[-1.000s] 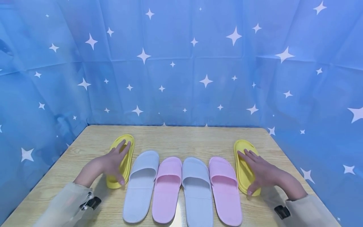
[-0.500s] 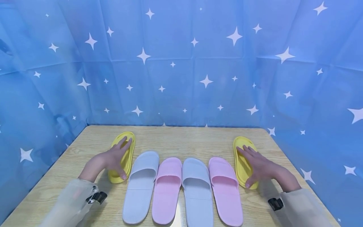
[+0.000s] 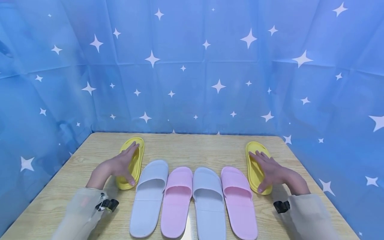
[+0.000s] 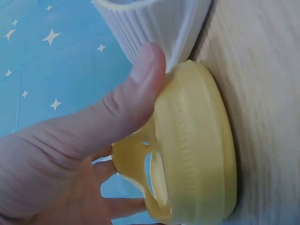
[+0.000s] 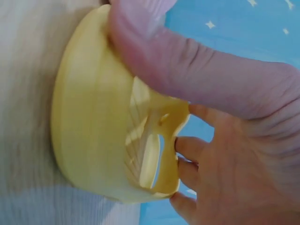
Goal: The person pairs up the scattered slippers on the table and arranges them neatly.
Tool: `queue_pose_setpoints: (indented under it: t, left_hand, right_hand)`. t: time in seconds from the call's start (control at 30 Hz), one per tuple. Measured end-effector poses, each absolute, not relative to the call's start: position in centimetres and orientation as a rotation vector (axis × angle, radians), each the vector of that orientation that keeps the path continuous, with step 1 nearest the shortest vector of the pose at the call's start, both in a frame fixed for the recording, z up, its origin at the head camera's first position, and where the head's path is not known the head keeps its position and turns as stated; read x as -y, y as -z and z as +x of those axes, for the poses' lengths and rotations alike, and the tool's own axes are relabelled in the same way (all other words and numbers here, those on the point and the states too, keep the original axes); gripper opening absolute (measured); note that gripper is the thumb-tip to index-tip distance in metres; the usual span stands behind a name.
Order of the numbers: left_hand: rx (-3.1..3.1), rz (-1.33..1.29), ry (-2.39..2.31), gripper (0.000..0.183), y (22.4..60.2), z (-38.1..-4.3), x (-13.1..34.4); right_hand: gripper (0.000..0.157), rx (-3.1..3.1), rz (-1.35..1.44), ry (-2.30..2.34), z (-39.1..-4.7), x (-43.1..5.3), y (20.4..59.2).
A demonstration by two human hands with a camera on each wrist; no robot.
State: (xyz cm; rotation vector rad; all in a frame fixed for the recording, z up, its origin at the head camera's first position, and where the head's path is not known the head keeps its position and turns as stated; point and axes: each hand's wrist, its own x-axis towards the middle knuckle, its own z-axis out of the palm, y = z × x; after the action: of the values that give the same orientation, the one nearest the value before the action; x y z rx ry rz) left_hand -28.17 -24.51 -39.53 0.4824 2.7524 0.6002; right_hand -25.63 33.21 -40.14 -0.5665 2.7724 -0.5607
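Note:
My left hand [image 3: 121, 166] lies over the left yellow slipper [image 3: 137, 165], near the table's left side. In the left wrist view its thumb [image 4: 124, 101] presses the heel rim, and the fingers reach the far openwork part. My right hand [image 3: 271, 171] spans the right yellow slipper [image 3: 254, 173] in the same way. The right wrist view shows that thumb [image 5: 197, 70] on the heel rim, with fingertips touching the openwork. On both hands the fingers look extended rather than curled round. Both slippers rest on the table, heels toward me.
Between the yellow slippers stand a blue slipper [image 3: 146, 213], a pink slipper [image 3: 174, 213], another blue slipper [image 3: 211, 220] and another pink slipper [image 3: 241, 215], side by side on the wooden table [image 3: 192, 146]. A blue star-patterned curtain [image 3: 186, 76] surrounds the table.
Both hands have moved the yellow slippers away from me and slightly inward. The slippers have slid toward the far edge with them. The blue and pink slippers have not moved.

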Motion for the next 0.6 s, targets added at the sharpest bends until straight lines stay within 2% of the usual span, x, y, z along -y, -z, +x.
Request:
queue_pose_setpoints:
  t: [0.33, 0.6]
  left_hand:
    - [-2.736, 0.371, -0.600, 0.149, 39.4, -29.0, 24.4]
    - [-2.728, 0.405, -0.641, 0.144, 39.4, -30.4, 24.7]
  right_hand:
    - [0.137, -2.676, -0.528, 0.722, -26.7, -33.1, 40.2]
    - [0.136, -2.678, -0.570, 0.810, -28.3, -33.8, 40.7]
